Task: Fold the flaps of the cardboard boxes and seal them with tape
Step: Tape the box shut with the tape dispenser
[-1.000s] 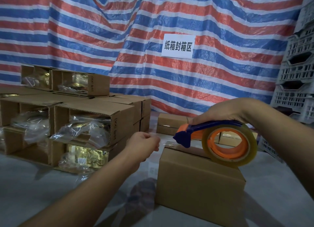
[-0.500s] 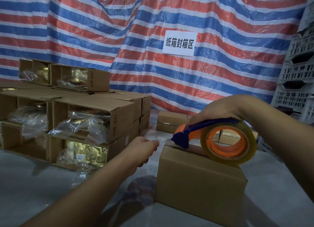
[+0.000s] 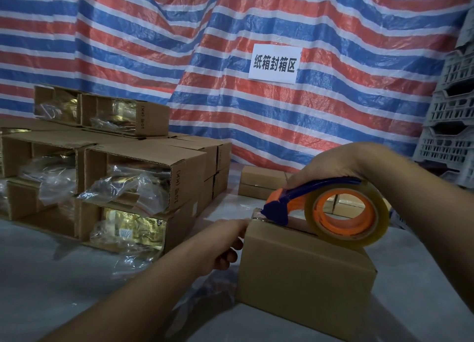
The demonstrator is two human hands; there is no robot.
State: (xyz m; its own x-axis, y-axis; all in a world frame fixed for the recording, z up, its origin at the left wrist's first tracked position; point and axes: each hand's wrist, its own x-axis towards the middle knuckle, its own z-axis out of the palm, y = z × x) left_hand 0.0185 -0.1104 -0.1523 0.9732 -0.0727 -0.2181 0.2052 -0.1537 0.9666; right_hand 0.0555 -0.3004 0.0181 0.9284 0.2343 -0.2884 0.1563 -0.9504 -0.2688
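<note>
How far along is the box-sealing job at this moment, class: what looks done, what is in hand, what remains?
Done: the front box has its top flaps folded shut. In hand: the right hand holds the tape dispenser on the box's top seam, while the left hand touches its left end wall. Left: running tape along that seam, and the open boxes stacked at left, bags showing, are neither folded nor taped.

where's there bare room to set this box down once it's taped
Bare grey surface lies right of the box being taped, below the right hand, and in the near left corner in front of the open box stack. It is crowded at the left stack, and behind, where the sealed boxes sit.
</note>
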